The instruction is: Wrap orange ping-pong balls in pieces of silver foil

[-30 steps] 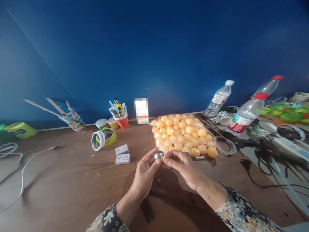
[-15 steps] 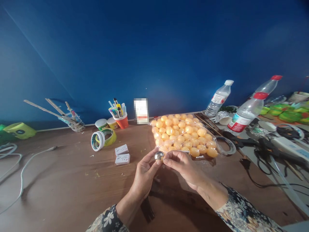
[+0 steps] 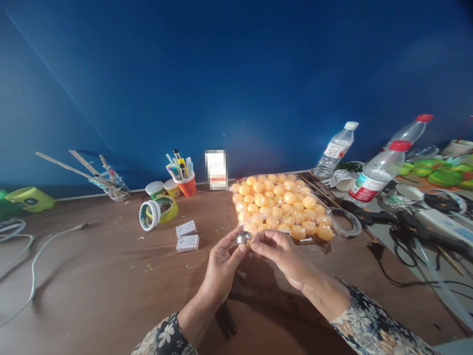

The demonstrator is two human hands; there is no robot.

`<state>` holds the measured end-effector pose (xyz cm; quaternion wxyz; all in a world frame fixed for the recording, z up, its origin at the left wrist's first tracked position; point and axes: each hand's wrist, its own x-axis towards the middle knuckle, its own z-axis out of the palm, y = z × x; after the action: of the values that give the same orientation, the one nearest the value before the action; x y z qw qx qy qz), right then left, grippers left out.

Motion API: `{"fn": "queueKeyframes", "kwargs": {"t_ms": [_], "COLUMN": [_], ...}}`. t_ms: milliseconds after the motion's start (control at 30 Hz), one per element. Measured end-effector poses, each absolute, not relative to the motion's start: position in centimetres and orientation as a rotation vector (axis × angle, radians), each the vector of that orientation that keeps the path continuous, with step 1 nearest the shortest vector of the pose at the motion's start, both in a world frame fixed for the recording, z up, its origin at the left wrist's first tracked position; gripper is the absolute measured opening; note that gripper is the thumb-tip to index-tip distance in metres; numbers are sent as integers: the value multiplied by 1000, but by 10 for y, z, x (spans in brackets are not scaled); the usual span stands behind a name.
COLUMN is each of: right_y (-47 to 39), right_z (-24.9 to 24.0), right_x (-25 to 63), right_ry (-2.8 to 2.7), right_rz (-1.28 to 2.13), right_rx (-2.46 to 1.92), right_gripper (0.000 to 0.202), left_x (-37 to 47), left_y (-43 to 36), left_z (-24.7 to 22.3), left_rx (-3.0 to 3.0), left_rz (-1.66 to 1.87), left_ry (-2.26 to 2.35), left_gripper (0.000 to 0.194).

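Observation:
A small shiny silver ball (image 3: 244, 238) is held up over the brown table (image 3: 148, 296), near the front of a clear bag of orange balls (image 3: 277, 202). My left hand (image 3: 221, 266) grips the ball from the left between thumb and fingers. From the right, the pinched thumb and forefinger of my right hand (image 3: 283, 256) touch the ball's right side; whatever lies between those fingertips is too small to make out. Below my hands, a dark flat object (image 3: 225, 320) lies on the table, partly hidden by my left wrist.
Two small boxes (image 3: 187, 243), tape rolls (image 3: 150, 216) and a red cup of pens (image 3: 186, 184) stand left. Plastic bottles (image 3: 377, 175), a clear tape roll (image 3: 345, 223), black cables (image 3: 377, 250) and paper cups crowd the right. A blue wall (image 3: 236, 88) rises behind.

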<state>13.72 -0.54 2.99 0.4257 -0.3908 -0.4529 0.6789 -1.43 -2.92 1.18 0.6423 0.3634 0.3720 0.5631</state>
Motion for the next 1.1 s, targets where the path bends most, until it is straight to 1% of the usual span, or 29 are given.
{"fn": "queueKeyframes", "kwargs": {"t_ms": [433, 633, 800, 1100], "right_y": [-3, -3, -4, -4], "right_z": [33, 35, 33, 34], "right_x": [140, 140, 139, 138], "right_ry": [-1139, -1124, -1129, -1100], "right_rz": [1746, 1746, 1731, 1701], "right_rx": [-973, -999, -1009, -1037], "right_gripper": [23, 26, 25, 26], "left_x": [-16, -15, -14, -14], "left_y": [-30, -30, -31, -30], "left_z": [7, 8, 9, 8], "left_rx": [884, 917, 939, 966], "left_rz": [1277, 1299, 1295, 1304], "left_ry": [889, 930, 979, 988], "left_gripper": [52, 48, 49, 46]}}
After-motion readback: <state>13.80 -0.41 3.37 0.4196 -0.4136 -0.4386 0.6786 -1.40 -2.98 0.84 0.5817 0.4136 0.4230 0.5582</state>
